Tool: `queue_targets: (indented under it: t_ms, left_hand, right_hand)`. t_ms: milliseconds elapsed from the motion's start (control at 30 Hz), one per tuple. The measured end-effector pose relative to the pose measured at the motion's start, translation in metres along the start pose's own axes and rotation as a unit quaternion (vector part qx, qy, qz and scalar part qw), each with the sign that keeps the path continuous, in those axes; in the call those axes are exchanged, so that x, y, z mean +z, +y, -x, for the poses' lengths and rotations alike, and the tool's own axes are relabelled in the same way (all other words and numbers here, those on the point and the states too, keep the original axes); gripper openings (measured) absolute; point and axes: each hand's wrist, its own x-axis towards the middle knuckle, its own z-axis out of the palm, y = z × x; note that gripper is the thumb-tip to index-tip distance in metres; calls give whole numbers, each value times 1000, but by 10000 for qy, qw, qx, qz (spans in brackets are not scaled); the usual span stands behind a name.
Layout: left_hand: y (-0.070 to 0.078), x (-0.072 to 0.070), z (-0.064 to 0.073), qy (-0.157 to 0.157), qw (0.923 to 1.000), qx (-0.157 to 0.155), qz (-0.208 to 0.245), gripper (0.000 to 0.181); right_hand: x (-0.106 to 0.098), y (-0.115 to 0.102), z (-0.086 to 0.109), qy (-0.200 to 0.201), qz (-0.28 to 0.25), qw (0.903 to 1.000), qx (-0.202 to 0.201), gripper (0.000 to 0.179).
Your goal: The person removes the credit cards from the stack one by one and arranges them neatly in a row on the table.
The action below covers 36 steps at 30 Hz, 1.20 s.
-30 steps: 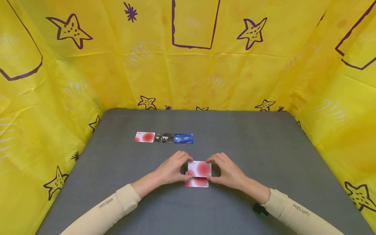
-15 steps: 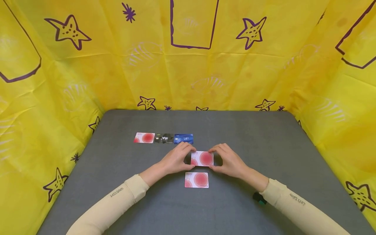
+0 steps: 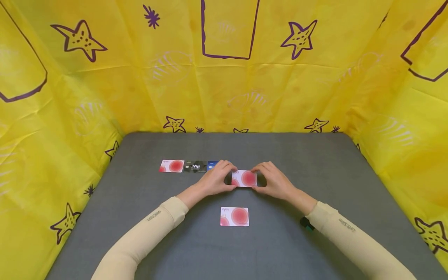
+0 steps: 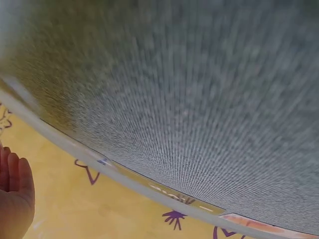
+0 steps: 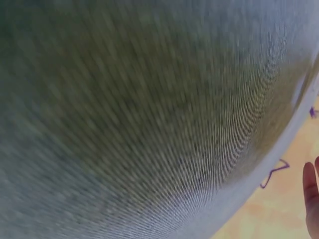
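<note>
In the head view, a white card with red circles (image 3: 244,179) is held level between both hands, close over the grey table. My left hand (image 3: 217,180) pinches its left edge between thumb and fingers, and my right hand (image 3: 275,182) pinches the right edge. Nearer to me lies a second card of the same print (image 3: 234,216), flat on the table. Just beyond my left hand is the blue card (image 3: 211,166), partly covered by the fingers. Only a bit of the left hand (image 4: 15,191) shows in the left wrist view, and fingertips of the right hand (image 5: 311,194) in the other.
Left of the blue card, a black Vip card (image 3: 195,167) and another red-circle card (image 3: 172,166) continue the row. The grey table (image 3: 315,155) is bordered by yellow printed cloth (image 3: 224,89). A black and green device (image 3: 307,224) sits at the right wrist.
Both hands have carried the held card away from me and slightly right, up beside the row. The lower card, overlapped by it earlier, is now fully visible; the blue card has become partly covered.
</note>
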Motion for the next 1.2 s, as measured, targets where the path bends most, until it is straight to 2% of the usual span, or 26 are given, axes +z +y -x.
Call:
queue_targets:
  t_ms: [233,733,1200]
  left_hand:
    - [-12,4,-12,-34,9999,-68,-106,48]
    - [-29,9,-26,-111,9996,-246,-40,49]
    - [-39,11,-36,-429,9970,-637,-24,50]
  right_hand:
    - [1,13,-10,-58,157,9999,0,50]
    - [4,28,-24,-242,253,9993,92,50]
    - [9,39,-33,-334,52,9993,151,49]
